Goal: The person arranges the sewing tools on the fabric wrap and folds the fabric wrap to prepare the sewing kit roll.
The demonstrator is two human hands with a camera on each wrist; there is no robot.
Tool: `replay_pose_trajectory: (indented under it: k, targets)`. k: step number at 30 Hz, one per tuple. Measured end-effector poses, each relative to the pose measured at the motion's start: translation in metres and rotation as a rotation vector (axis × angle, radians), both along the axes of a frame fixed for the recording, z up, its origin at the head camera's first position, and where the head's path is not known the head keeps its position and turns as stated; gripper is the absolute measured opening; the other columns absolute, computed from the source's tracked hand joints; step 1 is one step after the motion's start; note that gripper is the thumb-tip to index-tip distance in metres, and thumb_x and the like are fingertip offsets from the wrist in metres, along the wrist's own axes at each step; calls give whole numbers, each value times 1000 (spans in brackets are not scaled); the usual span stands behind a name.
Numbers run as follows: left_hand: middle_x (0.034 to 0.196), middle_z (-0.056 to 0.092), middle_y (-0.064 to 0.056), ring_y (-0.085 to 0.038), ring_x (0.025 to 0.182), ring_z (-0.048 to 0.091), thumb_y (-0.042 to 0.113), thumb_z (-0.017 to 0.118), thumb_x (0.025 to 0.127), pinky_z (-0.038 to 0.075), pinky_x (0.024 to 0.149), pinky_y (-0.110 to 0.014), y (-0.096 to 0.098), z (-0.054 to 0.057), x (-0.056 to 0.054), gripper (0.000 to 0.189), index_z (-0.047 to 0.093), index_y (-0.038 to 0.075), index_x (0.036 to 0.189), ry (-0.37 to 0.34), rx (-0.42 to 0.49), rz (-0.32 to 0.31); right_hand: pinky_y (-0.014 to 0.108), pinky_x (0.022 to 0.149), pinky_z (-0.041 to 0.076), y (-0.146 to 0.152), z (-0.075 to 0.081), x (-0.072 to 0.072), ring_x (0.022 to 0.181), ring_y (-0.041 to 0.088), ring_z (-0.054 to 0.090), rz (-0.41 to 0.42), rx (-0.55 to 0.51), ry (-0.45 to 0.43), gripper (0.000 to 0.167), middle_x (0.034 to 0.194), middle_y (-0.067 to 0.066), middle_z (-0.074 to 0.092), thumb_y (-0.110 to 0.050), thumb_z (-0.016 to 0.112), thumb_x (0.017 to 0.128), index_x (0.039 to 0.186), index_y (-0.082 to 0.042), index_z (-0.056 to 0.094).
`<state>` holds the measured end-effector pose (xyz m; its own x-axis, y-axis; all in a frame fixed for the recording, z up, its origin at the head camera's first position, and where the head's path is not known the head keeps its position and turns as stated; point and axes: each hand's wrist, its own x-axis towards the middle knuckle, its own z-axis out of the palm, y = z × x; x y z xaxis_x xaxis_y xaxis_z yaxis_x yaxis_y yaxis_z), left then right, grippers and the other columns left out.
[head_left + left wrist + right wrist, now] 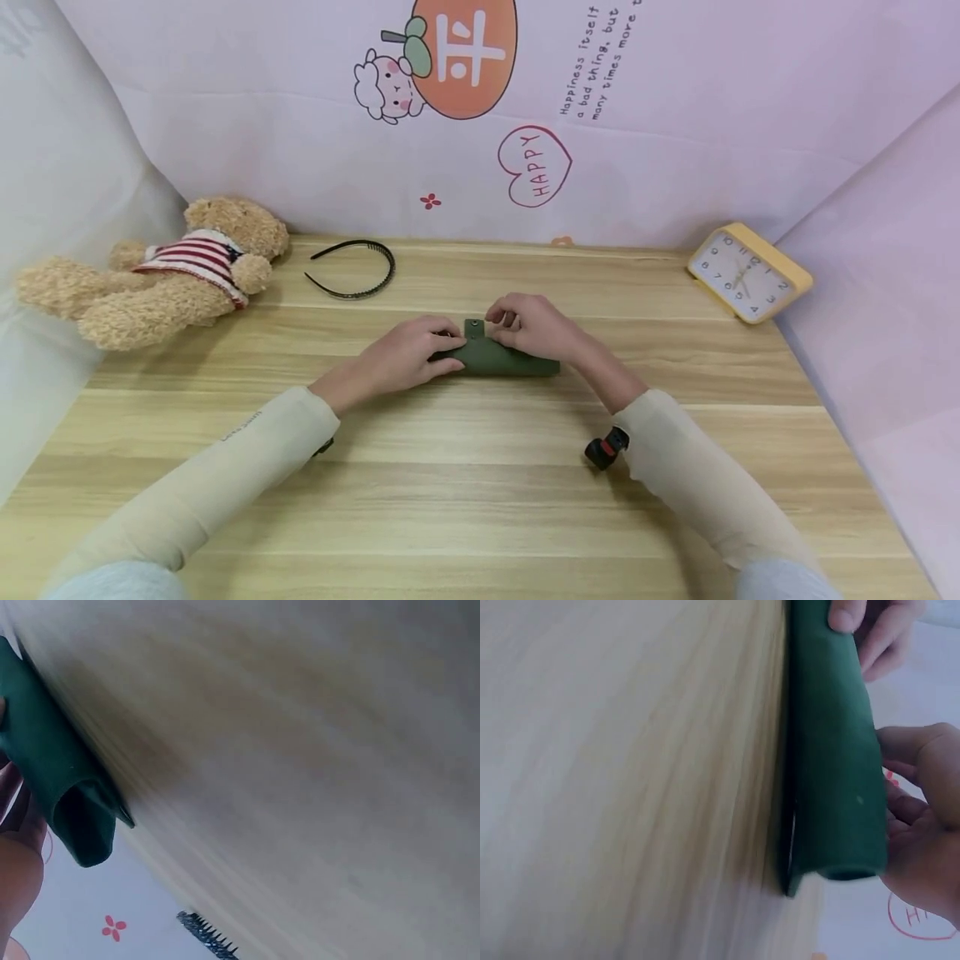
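A dark green soft case (510,360), rolled into a tube, lies on the wooden table in front of me. From its far edge a short tab (474,328) with a metal snap sticks up. My left hand (408,354) grips the case's left part, thumb on the near side and fingers at the far side. Beside the tab is my right hand (536,327), its fingers loosely bent and its thumb against the case's far edge. A hollow end of the case (86,825) shows in the left wrist view. In the right wrist view the right fingers (911,806) lie behind it.
A teddy bear (187,267) in a striped shirt lies at the far left. Right of it is a black toothed headband (388,258). A yellow clock (750,271) stands at the far right. A printed cloth (300,150) hangs behind the table.
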<state>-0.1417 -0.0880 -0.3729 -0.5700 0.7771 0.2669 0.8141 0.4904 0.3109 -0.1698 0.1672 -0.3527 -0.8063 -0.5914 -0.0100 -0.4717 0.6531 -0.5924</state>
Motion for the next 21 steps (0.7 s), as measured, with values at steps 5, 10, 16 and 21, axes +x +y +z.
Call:
replay_pose_trajectory:
  k: [5,10,16,21]
  targets:
    - [117,67,-7,-19,107,64,26,69,99,53,92,-34,0,-1,-2,35,72,-1,123,-75,5,18,37,80,56,-9,-8,-5,94,23,67,-37,-19,-42,25,106,11,71,-12,67,99,121,1,70]
    - [119,69,-7,-20,109,65,29,69,99,54,93,-35,0,0,-4,36,73,2,122,-131,2,54,40,87,55,-15,-13,-11,103,28,68,-66,3,-89,29,113,14,71,-14,67,100,124,2,68]
    - [120,69,-8,-22,112,65,29,68,100,53,96,-37,-1,3,-8,34,74,3,121,-172,-13,53,40,91,53,-21,-16,-18,105,28,65,-80,71,-107,28,111,13,69,-17,69,99,121,1,68]
    - [121,69,-9,-23,113,64,29,66,101,52,98,-39,1,6,-8,35,73,3,123,-206,-31,62,38,88,53,-21,-18,-18,100,27,64,-102,21,-120,19,106,13,67,-10,70,97,112,-1,64]
